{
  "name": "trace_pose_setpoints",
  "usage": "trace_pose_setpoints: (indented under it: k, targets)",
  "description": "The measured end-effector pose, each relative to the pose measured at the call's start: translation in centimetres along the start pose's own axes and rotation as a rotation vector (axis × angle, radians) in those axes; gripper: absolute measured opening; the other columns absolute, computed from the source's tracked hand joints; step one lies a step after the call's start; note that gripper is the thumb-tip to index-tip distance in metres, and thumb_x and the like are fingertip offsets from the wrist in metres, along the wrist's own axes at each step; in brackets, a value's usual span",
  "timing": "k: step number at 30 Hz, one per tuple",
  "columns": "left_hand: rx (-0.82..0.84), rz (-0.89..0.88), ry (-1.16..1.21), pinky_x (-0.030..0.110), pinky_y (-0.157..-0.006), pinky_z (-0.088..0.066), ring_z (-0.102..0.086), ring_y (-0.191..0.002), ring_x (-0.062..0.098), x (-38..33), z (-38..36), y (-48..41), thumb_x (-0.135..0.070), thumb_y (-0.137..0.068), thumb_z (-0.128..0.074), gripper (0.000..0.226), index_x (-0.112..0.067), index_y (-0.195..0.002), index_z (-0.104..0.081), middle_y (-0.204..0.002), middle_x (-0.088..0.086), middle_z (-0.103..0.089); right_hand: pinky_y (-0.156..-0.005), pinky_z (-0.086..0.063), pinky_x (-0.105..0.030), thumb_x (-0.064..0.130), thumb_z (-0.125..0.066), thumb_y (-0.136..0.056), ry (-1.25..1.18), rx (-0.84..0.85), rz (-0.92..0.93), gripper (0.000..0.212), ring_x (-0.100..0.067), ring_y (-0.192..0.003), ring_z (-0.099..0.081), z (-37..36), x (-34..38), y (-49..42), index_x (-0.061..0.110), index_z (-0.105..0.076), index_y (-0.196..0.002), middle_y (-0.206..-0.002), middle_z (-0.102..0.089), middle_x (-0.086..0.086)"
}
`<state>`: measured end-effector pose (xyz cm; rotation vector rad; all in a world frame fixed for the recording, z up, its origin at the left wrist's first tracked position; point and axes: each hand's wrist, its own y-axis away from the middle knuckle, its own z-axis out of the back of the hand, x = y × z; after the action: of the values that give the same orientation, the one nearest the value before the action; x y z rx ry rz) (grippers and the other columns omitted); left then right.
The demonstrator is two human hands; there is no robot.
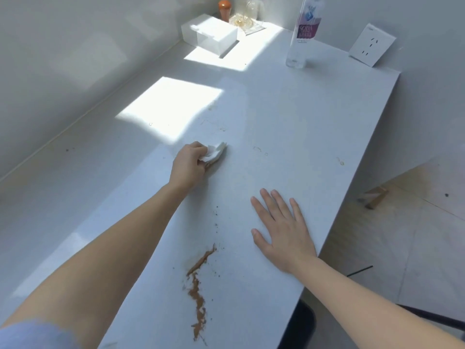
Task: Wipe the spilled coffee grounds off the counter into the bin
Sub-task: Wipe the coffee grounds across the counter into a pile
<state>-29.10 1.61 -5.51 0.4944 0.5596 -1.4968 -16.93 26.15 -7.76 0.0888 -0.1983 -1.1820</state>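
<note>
While the left hand (pixel 188 163) gripped a tissue (pixel 215 152) at mid counter (pixel 302 109), fingers curled round it, the right hand (pixel 281 230) lay flat by the right edge, fingers apart. Coffee grounds (pixel 198 280) trailed toward the near edge. Risk: a hasty sweep could scatter them; bin not seen.

The white table (pixel 289 117) runs along a wall on its left. Near the front lies a long brown streak of coffee grounds (pixel 198 285), with loose specks beyond its far end. The right hand (pixel 281 230) rests flat on the top, just right of the streak. Farther up, the left hand (pixel 188 165) holds a crumpled tissue (pixel 215 152) against the table. At the far end stand a clear bottle (pixel 300 39) and a white box (pixel 210 34). Faint brown marks dot the middle.
</note>
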Motion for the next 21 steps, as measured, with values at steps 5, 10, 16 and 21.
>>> trace_pose_setpoints:
  k: [5,10,16,21]
  targets:
    - [0.078,-0.156,0.017,0.029,-0.058,-0.033,-0.047,-0.082,0.022,-0.7,-0.1,5.0,0.016,-0.066,-0.043,0.023,-0.002,-0.066,-0.057,-0.083,-0.005,-0.056,-0.12,0.006,-0.044,0.055,-0.007,-0.091,-0.008,-0.005,-0.005,0.067,-0.012,-0.146,0.019,0.1,0.1,0.0,0.033,0.012,-0.151,-0.16,0.015,0.008]
    - [0.117,-0.178,0.023,0.044,-0.065,-0.047,-0.05,-0.083,0.025,-0.6,-0.5,11.2,0.019,-0.065,-0.043,0.028,0.001,-0.074,-0.063,-0.088,0.004,-0.066,-0.121,0.004,-0.043,0.055,-0.008,-0.09,0.0,-0.022,-0.005,0.067,-0.012,-0.148,0.014,0.1,0.1,0.0,0.033,0.006,-0.152,-0.161,0.01,0.008]
    - [0.161,-0.189,0.068,0.036,-0.067,-0.048,-0.053,-0.087,0.024,-0.8,-0.2,19.2,0.008,-0.063,-0.04,0.036,-0.002,-0.082,-0.068,-0.095,0.002,-0.07,-0.121,0.001,-0.042,0.054,-0.014,-0.09,0.016,-0.057,-0.013,0.067,-0.013,-0.149,0.006,-0.3,0.1,-0.1,0.032,-0.001,-0.152,-0.162,0.003,0.007]
    - [0.215,-0.128,0.054,0.038,-0.069,-0.047,-0.053,-0.089,0.023,-1.4,-0.1,24.5,0.011,-0.06,-0.038,0.036,0.002,-0.079,-0.067,-0.095,0.002,-0.07,-0.121,0.001,-0.042,0.054,-0.013,-0.09,0.019,-0.057,-0.01,0.067,-0.013,-0.149,0.006,-0.5,0.0,-0.2,0.032,-0.001,-0.152,-0.162,0.003,0.007]
